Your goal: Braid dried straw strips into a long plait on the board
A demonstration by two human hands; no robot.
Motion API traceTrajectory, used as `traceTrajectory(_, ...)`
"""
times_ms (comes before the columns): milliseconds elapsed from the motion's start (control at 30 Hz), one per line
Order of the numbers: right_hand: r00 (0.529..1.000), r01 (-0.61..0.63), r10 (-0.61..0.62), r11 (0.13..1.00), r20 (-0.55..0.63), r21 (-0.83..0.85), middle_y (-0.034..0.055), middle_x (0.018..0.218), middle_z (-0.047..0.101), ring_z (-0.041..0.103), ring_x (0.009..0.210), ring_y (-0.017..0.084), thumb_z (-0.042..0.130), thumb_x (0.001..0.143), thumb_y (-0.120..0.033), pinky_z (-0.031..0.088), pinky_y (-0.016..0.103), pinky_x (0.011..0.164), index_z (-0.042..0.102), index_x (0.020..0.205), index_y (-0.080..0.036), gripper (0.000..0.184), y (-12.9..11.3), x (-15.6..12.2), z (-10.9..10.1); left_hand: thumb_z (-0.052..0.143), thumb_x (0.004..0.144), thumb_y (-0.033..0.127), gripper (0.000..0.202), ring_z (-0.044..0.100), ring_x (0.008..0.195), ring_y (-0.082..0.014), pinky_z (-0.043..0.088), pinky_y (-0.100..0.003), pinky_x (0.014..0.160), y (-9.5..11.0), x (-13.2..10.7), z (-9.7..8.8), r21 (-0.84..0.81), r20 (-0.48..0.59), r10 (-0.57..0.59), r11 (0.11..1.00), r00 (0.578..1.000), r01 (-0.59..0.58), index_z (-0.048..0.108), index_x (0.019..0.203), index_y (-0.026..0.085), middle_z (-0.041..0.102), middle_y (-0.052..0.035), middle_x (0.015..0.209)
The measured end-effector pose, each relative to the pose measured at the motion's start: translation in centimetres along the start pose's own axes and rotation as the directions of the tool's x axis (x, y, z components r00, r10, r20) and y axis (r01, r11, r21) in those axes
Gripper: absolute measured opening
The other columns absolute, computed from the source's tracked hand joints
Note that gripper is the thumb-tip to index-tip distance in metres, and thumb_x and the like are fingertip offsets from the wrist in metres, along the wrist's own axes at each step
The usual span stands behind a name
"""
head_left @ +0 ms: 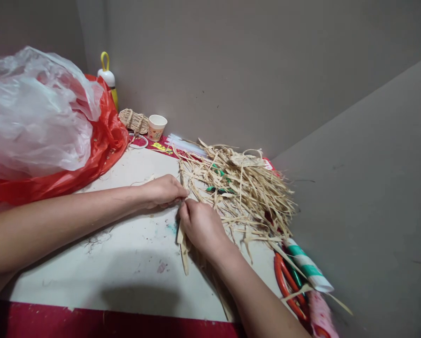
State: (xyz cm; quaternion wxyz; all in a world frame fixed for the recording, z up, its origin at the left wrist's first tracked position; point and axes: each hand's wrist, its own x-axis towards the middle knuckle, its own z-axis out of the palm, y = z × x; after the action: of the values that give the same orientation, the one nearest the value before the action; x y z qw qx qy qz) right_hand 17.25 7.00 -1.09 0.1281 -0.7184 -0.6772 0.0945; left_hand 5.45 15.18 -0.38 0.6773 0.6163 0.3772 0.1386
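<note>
Over the middle of the white board (133, 272), my two hands meet with closed fingertips. My left hand (164, 190) pinches a strip of dry straw (182, 176) that runs up and away from it. Just beside it, my right hand (203, 225) closes on the same straw, and a flat end (184, 256) hangs down below the fingers. The exact grip points are partly hidden behind the fingers. Beyond my right hand lies a loose heap of dry straw strips (263, 188), with green-handled tools (217, 190) partly buried in it.
Clear plastic (44, 108) in a red bag (113, 136) fills the left. At the back are a yellow-topped bottle (106, 77), a woven straw piece (134, 121), a paper cup (157, 127) and translucent sticks (185, 144). Red-handled scissors (284, 277) and a green-striped roll (307, 265) lie right, near grey walls (379, 173).
</note>
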Motion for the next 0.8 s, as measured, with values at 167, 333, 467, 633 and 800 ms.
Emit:
traceTrajectory(167,0.982,0.118,-0.07,0.954,0.178,-0.275,0.0134,0.069,0.067,0.06,0.058,0.021,0.035,0.09,-0.02,0.033,0.03,0.055,0.062,0.087,-0.012,0.028,-1.8,-1.0,-1.2,0.053,0.068,0.013,0.023,0.024,0.031,-0.0045,0.012,-0.021,0.034,-0.5,0.2,0.2,0.026,-0.05,-0.037,0.999,0.998,0.038,0.044,0.047,0.016,0.033,0.0066,0.035)
traceTrajectory(333,0.897,0.319,-0.314,0.947,0.31,0.037,0.003,0.058,0.06,0.05,0.051,0.012,0.045,0.088,-0.035,0.03,0.024,0.051,0.058,0.065,-0.015,0.033,-1.7,-2.2,-3.8,0.05,0.072,0.013,0.028,0.023,0.031,-0.0039,0.013,-0.021,0.035,0.7,-0.3,-0.3,-0.051,0.032,-0.027,0.998,0.999,0.029,0.043,0.046,0.016,0.032,0.0061,0.034)
traceTrajectory(467,0.993,0.107,-0.114,0.899,-0.009,0.424,-0.0024,0.05,0.049,0.04,0.044,0.008,0.046,0.086,-0.043,0.029,0.021,0.044,0.05,0.058,-0.016,0.04,0.3,-1.0,-4.9,0.053,0.072,0.015,0.025,0.023,0.032,-0.0034,0.014,-0.02,0.035,1.2,-0.3,-0.9,-0.102,0.093,-0.03,0.994,0.995,0.04,0.045,0.048,0.015,0.032,0.0067,0.037)
traceTrajectory(633,0.984,-0.175,0.09,0.633,0.152,0.754,-0.003,0.058,0.053,0.034,0.036,0.005,0.058,0.077,-0.047,0.025,0.019,0.035,0.057,0.077,-0.016,0.031,2.4,1.6,-2.9,0.056,0.068,0.018,0.022,0.022,0.034,-0.0028,0.012,-0.019,0.036,0.8,0.0,-1.3,-0.145,0.151,-0.024,0.988,0.988,0.047,0.043,0.05,0.016,0.03,0.0076,0.039)
traceTrajectory(800,0.902,-0.355,-0.058,0.464,0.428,0.811,-0.0066,0.043,0.039,0.02,0.032,0.004,0.054,0.079,-0.051,0.011,0.02,0.031,0.052,0.062,-0.016,0.039,3.1,2.3,-1.1,0.054,0.068,0.018,0.022,0.023,0.034,-0.003,0.013,-0.02,0.037,0.4,0.2,-1.3,-0.08,0.168,0.03,0.997,0.985,-0.017,0.041,0.051,0.017,0.032,0.0076,0.041)
